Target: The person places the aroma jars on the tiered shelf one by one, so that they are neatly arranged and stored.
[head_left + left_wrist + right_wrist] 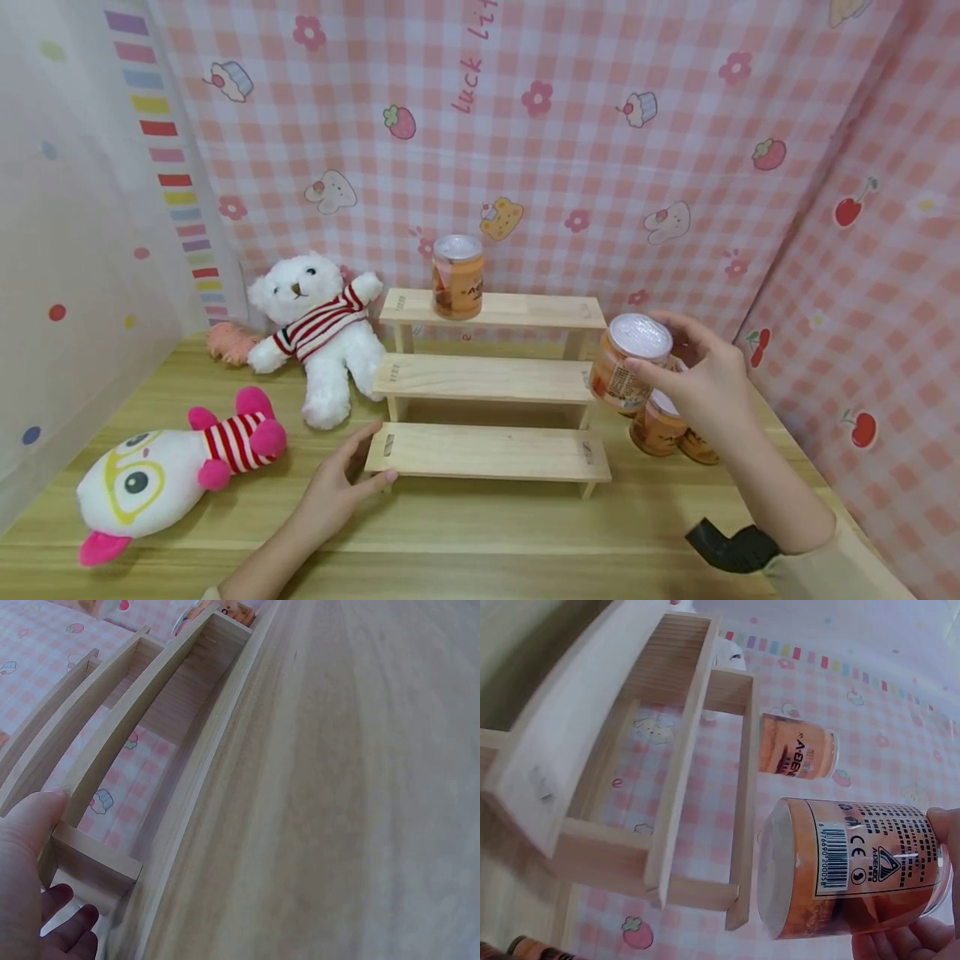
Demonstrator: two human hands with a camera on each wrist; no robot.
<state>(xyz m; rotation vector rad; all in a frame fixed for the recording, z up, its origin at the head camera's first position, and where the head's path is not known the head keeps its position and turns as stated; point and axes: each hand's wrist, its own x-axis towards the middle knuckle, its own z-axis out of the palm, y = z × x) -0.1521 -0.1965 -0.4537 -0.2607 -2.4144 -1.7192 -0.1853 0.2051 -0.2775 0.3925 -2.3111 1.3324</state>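
Note:
In the head view my right hand [708, 379] grips an orange can [626, 367] with a silver lid, held in the air off the right end of the three-step wooden shelf [487, 450]. The right wrist view shows the barcode side of this can [855, 870], its base toward the shelf. My left hand [337, 487] holds the left end of the lowest step, thumb at the front edge. The left wrist view shows that thumb against the wood and the other fingers curled near the step's leg. A similar can [459, 279] stands upright on the top step.
Several more orange cans [658, 425] stand on the table right of the shelf, partly hidden behind the held can and hand. A white teddy bear [318, 329] sits at the shelf's left; a pink-and-white plush toy [150, 483] lies nearer. A checked curtain [570, 167] hangs behind.

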